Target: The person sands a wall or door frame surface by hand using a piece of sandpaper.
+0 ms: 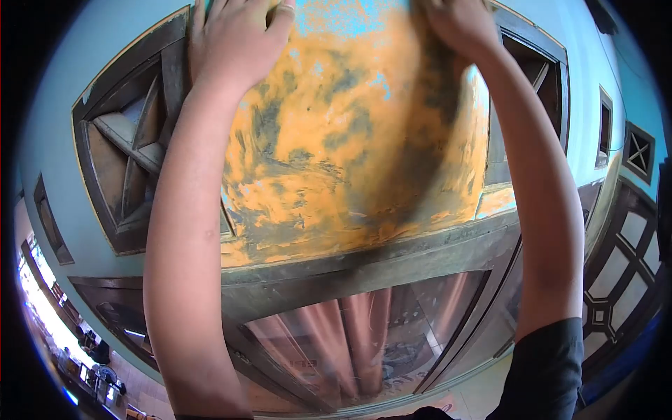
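Both arms reach up to a wall panel (315,140) with patchy orange, grey and light-blue paint. My left hand (245,38) lies against the upper left of the panel, beside a dark wooden window frame (175,77). Its fingers point upward, partly cut off by the top edge, and the thumb stands apart from them. At the upper right, my right hand (465,28) is bent toward the panel and slightly blurred. Its fingertips are out of view, so whether it holds anything cannot be made out. A dark shadow falls on the panel below it.
Below the panel runs a grey wooden beam (357,259), above a glazed door (364,336) with pinkish curtains behind it. Another window opening (535,77) is on the right, near a dark lattice door (623,259). At lower left, a fan (108,378) stands on the floor.
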`<state>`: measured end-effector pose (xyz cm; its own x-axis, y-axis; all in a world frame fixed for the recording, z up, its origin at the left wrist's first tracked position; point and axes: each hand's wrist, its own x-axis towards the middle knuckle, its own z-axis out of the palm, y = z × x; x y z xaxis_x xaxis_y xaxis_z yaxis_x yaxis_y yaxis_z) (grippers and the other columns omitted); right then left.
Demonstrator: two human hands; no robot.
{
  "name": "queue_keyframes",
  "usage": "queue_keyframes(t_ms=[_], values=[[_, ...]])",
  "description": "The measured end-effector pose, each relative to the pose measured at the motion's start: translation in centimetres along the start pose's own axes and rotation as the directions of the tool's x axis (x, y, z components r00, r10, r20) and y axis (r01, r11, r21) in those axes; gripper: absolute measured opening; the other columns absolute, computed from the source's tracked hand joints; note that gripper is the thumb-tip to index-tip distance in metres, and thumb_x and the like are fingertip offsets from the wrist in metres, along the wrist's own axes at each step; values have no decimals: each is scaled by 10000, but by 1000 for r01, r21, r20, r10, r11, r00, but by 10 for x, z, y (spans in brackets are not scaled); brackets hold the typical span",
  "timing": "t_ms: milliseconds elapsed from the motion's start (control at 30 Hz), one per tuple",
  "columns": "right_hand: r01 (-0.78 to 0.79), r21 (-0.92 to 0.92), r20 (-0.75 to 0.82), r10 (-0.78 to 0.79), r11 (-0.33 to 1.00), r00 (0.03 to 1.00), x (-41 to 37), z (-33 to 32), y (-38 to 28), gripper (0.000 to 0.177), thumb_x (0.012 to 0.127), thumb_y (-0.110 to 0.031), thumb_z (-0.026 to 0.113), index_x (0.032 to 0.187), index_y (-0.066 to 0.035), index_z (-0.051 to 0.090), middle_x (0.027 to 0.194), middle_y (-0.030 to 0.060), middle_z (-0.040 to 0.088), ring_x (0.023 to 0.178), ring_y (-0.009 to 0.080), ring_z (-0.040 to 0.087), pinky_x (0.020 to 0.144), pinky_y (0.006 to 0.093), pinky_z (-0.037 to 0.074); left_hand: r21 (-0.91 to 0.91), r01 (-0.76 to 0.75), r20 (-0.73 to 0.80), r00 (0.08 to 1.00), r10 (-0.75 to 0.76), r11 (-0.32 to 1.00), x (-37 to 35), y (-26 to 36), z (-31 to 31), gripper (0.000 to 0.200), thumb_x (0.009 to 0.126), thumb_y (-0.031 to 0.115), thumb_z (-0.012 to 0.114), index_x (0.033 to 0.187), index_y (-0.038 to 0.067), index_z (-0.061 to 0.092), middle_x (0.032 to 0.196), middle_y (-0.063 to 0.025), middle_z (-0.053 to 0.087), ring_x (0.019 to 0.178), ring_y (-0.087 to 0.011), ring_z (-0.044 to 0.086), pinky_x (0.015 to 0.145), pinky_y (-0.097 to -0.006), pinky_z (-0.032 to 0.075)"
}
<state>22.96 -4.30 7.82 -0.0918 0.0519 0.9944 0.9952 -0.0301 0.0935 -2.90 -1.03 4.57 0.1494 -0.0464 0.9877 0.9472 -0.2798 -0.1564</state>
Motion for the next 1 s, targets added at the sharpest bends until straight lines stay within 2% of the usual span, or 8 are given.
queue_keyframes(t_ms=[100,267,433,533,600,700,867,1000], values=[[-86,15,-83,87,996,993,6,10,-24,555,1106,-419,276,1625,-225,310,1712,117,187,1583,350,126,1269,591,84,21,-4,4,1000,4,1000,-2,3,-4,551,1071,348,388,1600,198,366,1706,-70,237,1582,-266,171,1299,-487,69],[454,9,18,-454,891,891,-37,15,-47,528,1104,-436,314,1620,-323,309,1724,104,136,1589,330,95,1276,574,61,-1,-11,7,1000,11,1000,-1,-4,2,562,1062,329,416,1603,190,359,1705,-84,234,1581,-278,170,1300,-489,63],[22,36,-194,-14,999,981,8,21,-10,551,1097,-423,289,1618,-252,340,1718,111,185,1579,354,153,1268,585,97,56,-60,77,996,55,997,-30,3,-9,595,1070,317,396,1625,135,283,1709,-105,202,1583,-306,145,1300,-481,65],[-9,-33,-194,3,999,981,4,31,-52,552,1095,-415,295,1623,-258,324,1719,101,185,1577,351,161,1270,580,97,-6,-248,-213,947,241,969,-42,-33,32,598,1029,462,485,1587,263,404,1664,-60,340,1548,-314,264,1250,-589,155],[380,-41,-149,-382,924,912,-28,30,-81,547,1100,-409,305,1627,-264,308,1722,87,177,1582,334,147,1274,574,93,15,-221,-177,959,220,975,-52,-29,26,609,1023,449,494,1594,262,393,1666,-73,329,1547,-326,259,1249,-576,164],[444,45,92,-446,895,890,-22,-8,-65,543,1107,-414,312,1628,-262,299,1723,77,170,1582,336,139,1277,568,94,6,-188,-123,975,187,982,-65,-29,21,622,1025,443,492,1605,254,371,1683,-61,293,1558,-313,235,1255,-571,156],[-12,-13,-128,10,1000,992,3,19,-49,534,1103,-349,314,1626,-239,304,1713,123,194,1584,355,124,1277,559,95,-3,-160,-90,983,159,987,-75,-30,20,623,1032,461,479,1609,257,362,1690,-51,282,1565,-305,218,1263,-566,139],[527,-107,140,-512,843,848,-50,15,-71,560,1109,-466,264,1641,-290,248,1729,82,113,1593,308,60,1278,550,32,-13,-155,-84,985,153,988,-74,-28,17,624,1031,465,480,1608,259,365,1690,-47,282,1565,-304,217,1264,-562,133]])
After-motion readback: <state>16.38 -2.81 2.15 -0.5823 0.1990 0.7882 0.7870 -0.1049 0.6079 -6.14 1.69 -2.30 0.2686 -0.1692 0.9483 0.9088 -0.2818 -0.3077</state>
